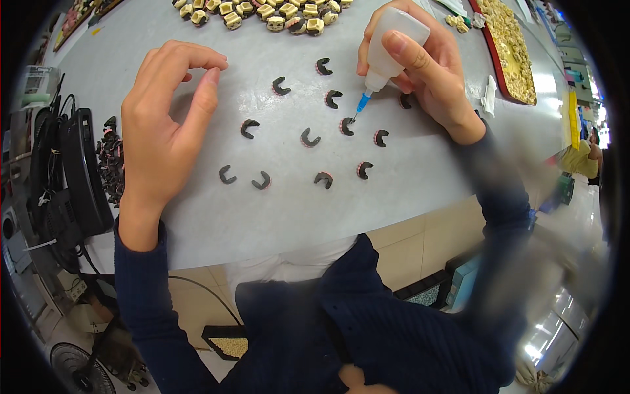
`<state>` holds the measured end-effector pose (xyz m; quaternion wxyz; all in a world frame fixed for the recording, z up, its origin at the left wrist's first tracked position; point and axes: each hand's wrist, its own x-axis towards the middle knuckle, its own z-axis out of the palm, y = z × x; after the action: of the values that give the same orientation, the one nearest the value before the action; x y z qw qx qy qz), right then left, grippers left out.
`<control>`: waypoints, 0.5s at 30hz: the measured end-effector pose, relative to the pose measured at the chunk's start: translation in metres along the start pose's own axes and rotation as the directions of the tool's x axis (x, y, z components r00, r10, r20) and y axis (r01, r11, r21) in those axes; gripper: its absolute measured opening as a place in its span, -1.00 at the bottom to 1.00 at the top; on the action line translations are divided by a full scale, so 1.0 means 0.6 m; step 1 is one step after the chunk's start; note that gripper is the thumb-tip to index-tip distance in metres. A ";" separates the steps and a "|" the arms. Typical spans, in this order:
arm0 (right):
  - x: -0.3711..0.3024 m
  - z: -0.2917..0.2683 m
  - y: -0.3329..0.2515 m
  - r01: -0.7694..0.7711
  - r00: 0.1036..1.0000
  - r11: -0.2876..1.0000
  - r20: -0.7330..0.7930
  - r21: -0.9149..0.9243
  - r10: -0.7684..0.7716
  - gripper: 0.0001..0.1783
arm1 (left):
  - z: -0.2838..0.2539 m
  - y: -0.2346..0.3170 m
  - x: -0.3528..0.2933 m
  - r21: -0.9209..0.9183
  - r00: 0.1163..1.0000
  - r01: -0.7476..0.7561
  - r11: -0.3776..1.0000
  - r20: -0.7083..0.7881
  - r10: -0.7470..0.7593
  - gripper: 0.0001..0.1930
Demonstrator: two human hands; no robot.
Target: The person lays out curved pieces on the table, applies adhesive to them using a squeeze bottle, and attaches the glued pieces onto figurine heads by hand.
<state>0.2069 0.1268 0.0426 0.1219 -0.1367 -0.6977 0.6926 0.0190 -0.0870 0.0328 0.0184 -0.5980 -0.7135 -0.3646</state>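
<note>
My right hand [433, 72] is closed around a translucent white squeeze bottle [401, 39], tipped downward. Its blue needle tip [362, 104] points at a small black horseshoe-shaped piece [344, 127] with a pinkish edge; the needle end is at or just over it, and I cannot tell if they touch. Several similar pieces lie spread over the grey tabletop [216, 220], one [405, 101] partly behind my right hand. My left hand [161, 118] hovers at the left, fingers bent, thumb and index tips a little apart, with nothing visible between them.
Many small cream-and-dark parts [275, 14] cluster at the far edge. A red-rimmed tray [508, 82] of yellowish pieces stands far right. Left of my left hand are a pile of dark pieces [110, 161] and a black device [88, 171] with cables. A fan [79, 371] stands below left.
</note>
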 end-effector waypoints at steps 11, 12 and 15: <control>0.003 0.002 0.019 0.121 0.976 0.984 -0.194 0.130 -0.094 -0.74 | -0.001 0.001 0.001 0.002 1.000 0.008 1.000 0.008 -0.008 -0.92; 0.006 -0.001 0.020 0.122 0.976 0.984 -0.195 0.130 -0.095 -0.74 | -0.001 0.001 0.001 0.004 1.000 0.008 1.000 0.005 -0.008 -0.92; 0.034 -0.029 0.043 0.219 0.927 0.958 -0.347 0.186 -0.145 -0.76 | -0.005 0.002 -0.001 0.006 1.000 0.013 1.000 0.005 -0.013 -0.92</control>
<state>0.1946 0.1506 0.0166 0.3153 -0.1706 -0.5957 0.7187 0.0194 -0.0891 0.0351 0.0161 -0.5941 -0.7186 -0.3610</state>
